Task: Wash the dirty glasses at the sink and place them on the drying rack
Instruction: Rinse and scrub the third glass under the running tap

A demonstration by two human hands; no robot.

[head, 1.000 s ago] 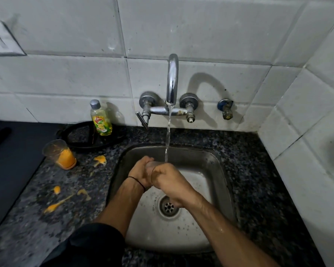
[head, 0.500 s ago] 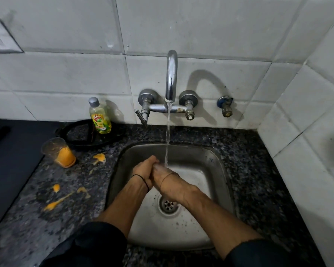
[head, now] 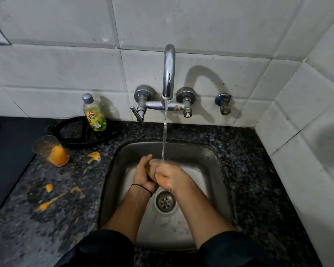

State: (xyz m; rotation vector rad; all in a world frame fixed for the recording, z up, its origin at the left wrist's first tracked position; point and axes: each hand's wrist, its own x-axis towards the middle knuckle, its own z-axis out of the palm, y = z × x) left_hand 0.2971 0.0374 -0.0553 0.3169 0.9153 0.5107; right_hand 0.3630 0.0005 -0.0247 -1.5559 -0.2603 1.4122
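Glass (head: 155,171) number one is caught between my two hands over the sink (head: 217,170), low in the basin and just above the drain (head: 165,201). It is clear, so little of it shows beyond a thin curved rim line against my skin. My left hand (head: 143,175) curls round it from the left, thumb up, with a black band (head: 142,187) on the wrist. My right hand (head: 173,177) closes on it from the other side, knuckles upward and wet; its fingertips are hidden, so I cannot tell just how they lie. Water (head: 164,135) falls in a narrow stream from the tap (head: 169,74) and lands where the hands meet. On the speckled counter (head: 258,170) to the left stands a second glass (head: 51,151), upright, with thick orange residue in its bottom. Orange smears (head: 94,156) lie near it and further forward. Behind it a soap bottle (head: 94,114) stands on a black ring (head: 69,132) against the tiled wall (head: 201,26).
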